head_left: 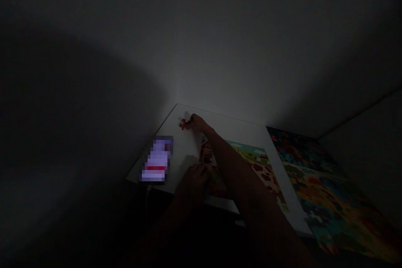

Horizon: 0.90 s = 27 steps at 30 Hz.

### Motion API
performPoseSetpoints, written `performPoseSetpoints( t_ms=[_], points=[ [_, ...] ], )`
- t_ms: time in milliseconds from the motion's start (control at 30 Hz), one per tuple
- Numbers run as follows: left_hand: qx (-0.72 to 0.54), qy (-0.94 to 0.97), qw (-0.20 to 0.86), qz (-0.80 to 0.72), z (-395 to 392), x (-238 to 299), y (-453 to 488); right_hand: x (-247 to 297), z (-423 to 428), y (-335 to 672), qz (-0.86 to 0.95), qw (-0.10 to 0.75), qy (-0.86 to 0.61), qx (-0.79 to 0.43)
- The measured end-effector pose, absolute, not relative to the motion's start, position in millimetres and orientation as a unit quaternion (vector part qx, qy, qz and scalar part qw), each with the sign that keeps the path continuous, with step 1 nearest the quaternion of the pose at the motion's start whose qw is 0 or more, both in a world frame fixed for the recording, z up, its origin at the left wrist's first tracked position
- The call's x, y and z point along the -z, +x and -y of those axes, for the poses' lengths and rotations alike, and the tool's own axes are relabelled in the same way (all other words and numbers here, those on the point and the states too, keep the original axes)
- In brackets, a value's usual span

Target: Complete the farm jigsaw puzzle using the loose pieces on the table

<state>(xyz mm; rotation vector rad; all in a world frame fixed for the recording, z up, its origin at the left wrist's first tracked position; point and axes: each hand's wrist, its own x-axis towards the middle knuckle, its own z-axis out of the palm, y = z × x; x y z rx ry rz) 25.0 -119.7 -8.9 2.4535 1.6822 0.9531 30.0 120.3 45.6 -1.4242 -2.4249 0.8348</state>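
Observation:
My right hand [197, 123] reaches over the far left part of a white table [184, 146], its fingers pinched at a small red piece [183, 124] with pale spots. The scene is too dark to tell the kind of piece. Nearer to me, my left hand [195, 181] is curled at the left edge of a colourful picture sheet [260, 157] with a green field and a brown-patched cow pattern. Whatever its fingers hold, if anything, is hidden. My right forearm crosses above the sheet and covers its middle.
A lit phone [156, 160], its screen blurred, lies at the table's left edge with a cable [146, 205] hanging down. On the right is a large picture mat [317, 184] with several coloured scenes. Pale walls [220, 50] rise behind the table.

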Motion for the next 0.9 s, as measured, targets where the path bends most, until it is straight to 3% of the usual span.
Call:
performPoseSetpoints(
  t_ms=[167,333,900],
  points=[
    [-0.28,0.793,0.021,-0.541,120,3,25,-48,-93,136,0.756,0.238,-0.353,-0.497],
    [-0.264,0.791,0.02,-0.551,119,3,26,-29,-42,214,0.707,0.231,-0.331,-0.581],
    [-0.267,0.788,-0.006,-0.554,119,-2,27,-10,-32,217,0.725,0.276,-0.309,-0.55]
  ],
)
